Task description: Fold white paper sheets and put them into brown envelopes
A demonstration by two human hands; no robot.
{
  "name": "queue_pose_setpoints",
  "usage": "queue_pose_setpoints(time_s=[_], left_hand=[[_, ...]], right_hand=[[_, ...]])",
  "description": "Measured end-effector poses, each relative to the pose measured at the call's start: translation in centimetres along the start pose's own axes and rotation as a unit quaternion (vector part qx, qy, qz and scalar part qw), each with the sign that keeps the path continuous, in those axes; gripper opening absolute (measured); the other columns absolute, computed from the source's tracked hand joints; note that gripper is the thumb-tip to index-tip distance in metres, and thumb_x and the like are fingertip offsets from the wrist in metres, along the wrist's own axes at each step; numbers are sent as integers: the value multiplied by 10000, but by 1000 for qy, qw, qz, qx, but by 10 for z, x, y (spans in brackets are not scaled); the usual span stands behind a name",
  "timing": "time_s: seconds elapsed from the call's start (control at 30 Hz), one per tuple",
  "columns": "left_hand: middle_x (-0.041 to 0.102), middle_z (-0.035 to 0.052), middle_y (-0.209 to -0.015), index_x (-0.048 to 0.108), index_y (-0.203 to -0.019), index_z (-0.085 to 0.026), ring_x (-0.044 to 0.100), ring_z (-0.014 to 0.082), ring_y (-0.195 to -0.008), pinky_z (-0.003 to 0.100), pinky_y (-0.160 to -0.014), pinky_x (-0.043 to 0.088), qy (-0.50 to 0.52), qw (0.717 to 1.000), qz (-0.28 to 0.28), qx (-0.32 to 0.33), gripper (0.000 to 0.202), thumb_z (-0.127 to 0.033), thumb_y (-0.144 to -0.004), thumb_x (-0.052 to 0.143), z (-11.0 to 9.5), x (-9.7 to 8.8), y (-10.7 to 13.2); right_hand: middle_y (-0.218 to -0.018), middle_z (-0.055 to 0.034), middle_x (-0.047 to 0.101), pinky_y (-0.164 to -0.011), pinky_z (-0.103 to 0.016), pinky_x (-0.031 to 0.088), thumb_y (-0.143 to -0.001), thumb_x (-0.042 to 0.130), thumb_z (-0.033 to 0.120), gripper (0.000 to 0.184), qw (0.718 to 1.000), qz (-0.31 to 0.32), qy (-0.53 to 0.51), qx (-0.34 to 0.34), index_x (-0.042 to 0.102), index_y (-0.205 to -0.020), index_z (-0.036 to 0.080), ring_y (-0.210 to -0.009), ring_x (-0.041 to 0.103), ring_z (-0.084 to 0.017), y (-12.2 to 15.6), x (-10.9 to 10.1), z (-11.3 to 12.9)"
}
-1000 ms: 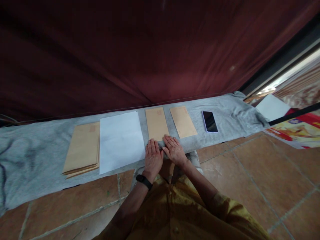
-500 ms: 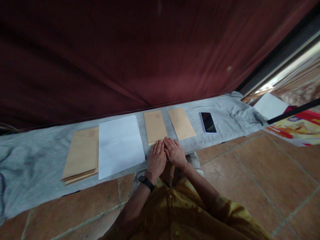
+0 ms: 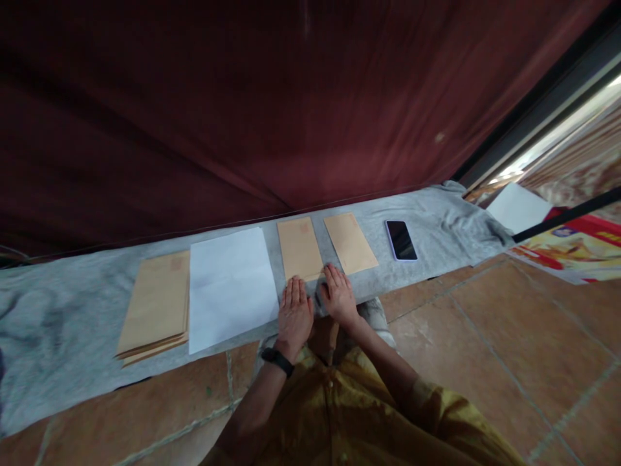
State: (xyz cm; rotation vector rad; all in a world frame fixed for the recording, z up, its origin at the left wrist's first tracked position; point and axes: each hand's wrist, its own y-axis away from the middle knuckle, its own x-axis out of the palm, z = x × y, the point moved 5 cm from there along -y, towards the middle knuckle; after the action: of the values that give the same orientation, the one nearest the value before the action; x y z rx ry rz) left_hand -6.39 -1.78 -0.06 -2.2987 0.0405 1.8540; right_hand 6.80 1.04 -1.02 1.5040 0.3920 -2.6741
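Note:
A brown paper envelope lies flat in front of me, its near edge creased. My left hand rests palm down with fingers stretched, fingertips at the near left corner of that envelope. At its near right corner lies my right hand, also flat, fingers extended. A second brown envelope is just beyond and right of my right hand. Left of my left hand is a white sheet of paper, and past it a stack of brown envelopes. Neither hand holds anything.
The grey cloth covers a long narrow surface. A phone lies on it to the right. Behind hangs a dark red curtain. At the far right are a white sheet and a colourful printed box. Below is a tiled floor.
My hands have moved apart along the near edge of the envelope, the left one going left and the right one slightly right. The view has shifted a little.

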Motion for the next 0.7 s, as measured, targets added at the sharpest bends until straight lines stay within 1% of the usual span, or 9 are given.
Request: queue_pose_setpoints(time_s=[0.1,0.2,0.27,0.37,0.43,0.47,0.53,0.6,0.7], left_hand=[[410,218,-1557,418,-1475,-42,321,292,-1491,505,-1195,326,8,1000,-14,-9,550,-245,-966,363,1,1,1],[433,219,-1543,432,-1466,-49,357,297,-1473,506,-1183,343,14,1000,-23,-10,547,-226,-950,390,0,1,1],[476,216,-1512,454,-1450,-53,410,299,-1442,491,-1167,369,17,999,-34,-15,532,-235,-953,399,0,-3,-1],[553,204,-1444,502,-1405,-61,513,303,-1353,452,-1111,432,23,998,-47,-36,492,-262,-964,416,0,-13,-7],[592,200,-1394,525,-1375,-74,581,300,-1266,426,-1045,479,25,997,-46,-54,465,-265,-960,442,0,-23,-14],[616,196,-1358,537,-1357,-86,614,294,-1213,413,-1002,501,26,997,-43,-63,444,-256,-955,452,0,-28,-17],[677,174,-1241,572,-1300,-120,667,272,-1092,379,-903,528,26,996,-33,-81,383,-206,-949,445,2,-38,-24],[717,146,-1114,614,-1214,-150,693,247,-982,337,-799,525,32,995,-25,-94,331,-156,-945,422,5,-47,-30],[733,121,-931,673,-1005,-168,700,212,-819,283,-675,480,78,987,-41,-134,259,-186,-957,420,19,-57,-34]], right_hand=[[-1524,-203,435,-1167,-525,325,-952,492,253,498,998,-21,-13,51,470,-1423,94,-1449,340,-322,-9,5,0],[-1379,-195,541,-1105,-513,398,-904,547,259,408,992,-55,-58,94,545,-1294,139,-1338,458,-312,-22,6,0],[-1213,-164,625,-1041,-479,460,-886,537,270,312,979,-84,-134,131,584,-1174,158,-1197,563,-284,-29,5,-3],[-991,-94,680,-905,-392,542,-888,480,294,238,935,-98,-299,161,590,-1066,181,-957,655,-225,-37,5,-1],[-944,-67,688,-843,-350,560,-887,469,313,240,910,-94,-372,153,590,-1060,197,-880,666,-201,-39,4,9],[-948,-62,693,-832,-340,563,-884,476,320,247,905,-93,-389,143,593,-1068,204,-875,668,-197,-39,3,15],[-981,-65,704,-835,-334,565,-875,489,318,273,905,-91,-398,122,606,-1095,207,-900,672,-199,-39,-1,29],[-1018,-69,715,-859,-338,565,-878,474,297,301,909,-85,-397,97,622,-1124,209,-943,674,-203,-38,-5,42],[-1070,-57,727,-912,-347,555,-890,439,265,331,912,-63,-403,54,651,-1141,230,-999,671,-199,-39,-7,54]])
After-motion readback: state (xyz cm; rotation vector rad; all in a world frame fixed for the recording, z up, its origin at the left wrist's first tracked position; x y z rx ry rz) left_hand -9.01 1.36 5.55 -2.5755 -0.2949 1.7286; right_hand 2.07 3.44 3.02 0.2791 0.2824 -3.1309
